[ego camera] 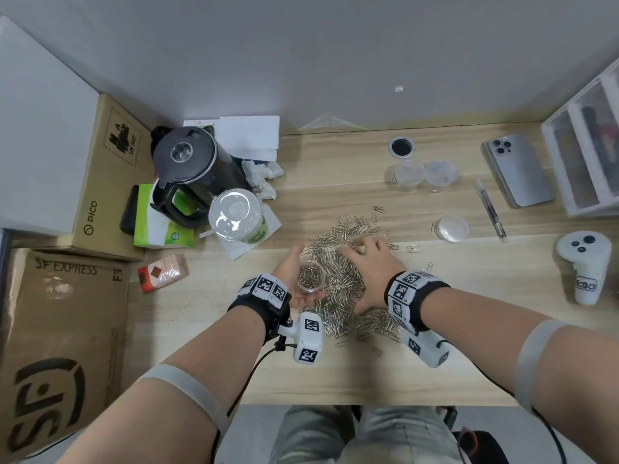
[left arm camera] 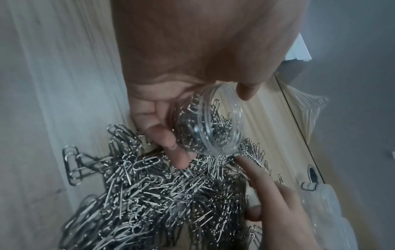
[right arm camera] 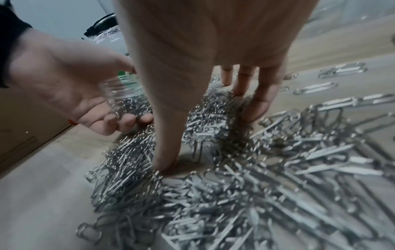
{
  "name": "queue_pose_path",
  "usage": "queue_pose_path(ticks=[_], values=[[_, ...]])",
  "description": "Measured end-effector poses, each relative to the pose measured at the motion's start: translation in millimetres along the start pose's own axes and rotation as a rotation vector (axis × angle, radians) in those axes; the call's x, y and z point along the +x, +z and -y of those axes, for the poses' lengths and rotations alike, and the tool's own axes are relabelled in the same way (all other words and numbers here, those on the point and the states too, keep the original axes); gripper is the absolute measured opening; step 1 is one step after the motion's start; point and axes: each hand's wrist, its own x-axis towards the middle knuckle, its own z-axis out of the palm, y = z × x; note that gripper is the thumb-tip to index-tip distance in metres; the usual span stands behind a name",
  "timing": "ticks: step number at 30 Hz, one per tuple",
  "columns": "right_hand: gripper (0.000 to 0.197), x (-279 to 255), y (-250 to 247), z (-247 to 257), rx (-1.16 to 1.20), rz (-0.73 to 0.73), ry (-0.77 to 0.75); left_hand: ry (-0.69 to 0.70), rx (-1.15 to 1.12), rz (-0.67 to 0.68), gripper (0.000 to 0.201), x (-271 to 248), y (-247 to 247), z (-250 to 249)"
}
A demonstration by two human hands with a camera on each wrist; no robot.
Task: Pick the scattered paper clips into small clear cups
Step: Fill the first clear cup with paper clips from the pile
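A large heap of silver paper clips point(ego camera: 345, 296) point(left arm camera: 160, 194) point(right arm camera: 267, 177) lies mid-table, with a few strays to its right. My left hand point(ego camera: 303, 274) point(left arm camera: 210, 121) grips a small clear cup point(ego camera: 311, 278) point(left arm camera: 222, 128) point(right arm camera: 125, 99) at the heap's left edge. The cup is tilted toward the pile and partly filled with clips. My right hand point(ego camera: 361, 279) point(right arm camera: 209, 138) is spread over the heap. Its thumb point(right arm camera: 166, 162) presses down near the cup and its straight fingers point(right arm camera: 258, 104) rest on clips at the far side.
Two clear cups point(ego camera: 409, 174) point(ego camera: 440, 172) stand at the back right, another point(ego camera: 453, 227) nearer. A pen point(ego camera: 490, 211), phone point(ego camera: 519, 169), white controller point(ego camera: 584, 269) and drawer unit point(ego camera: 582, 155) are on the right. Kettle point(ego camera: 187, 162), lidded drink cup point(ego camera: 236, 216) and cardboard boxes point(ego camera: 110, 182) crowd the left.
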Motion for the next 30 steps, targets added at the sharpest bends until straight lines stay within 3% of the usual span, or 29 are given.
queue_pose_path(ticks=[2, 4, 13, 27, 30], values=[[0.123, 1, 6, 6, 0.043, -0.022, -0.029, -0.012, 0.027, 0.002, 0.064, 1, 3, -1], [0.109, 4, 9, 11, 0.090, -0.046, -0.049, -0.027, 0.083, 0.028, 0.055, 3, 8, -1], [0.037, 5, 3, 13, 0.366, -0.117, -0.045, -0.044, 0.103, 0.130, 0.054, 8, 31, -2], [0.020, 2, -42, -15, 0.518, -0.229, 0.020, 0.011, 0.036, 0.073, 0.073, -6, 33, -16], [0.017, -1, -54, -11, 0.534, -0.243, -0.062, 0.052, 0.041, 0.042, 0.057, -14, 38, -20]])
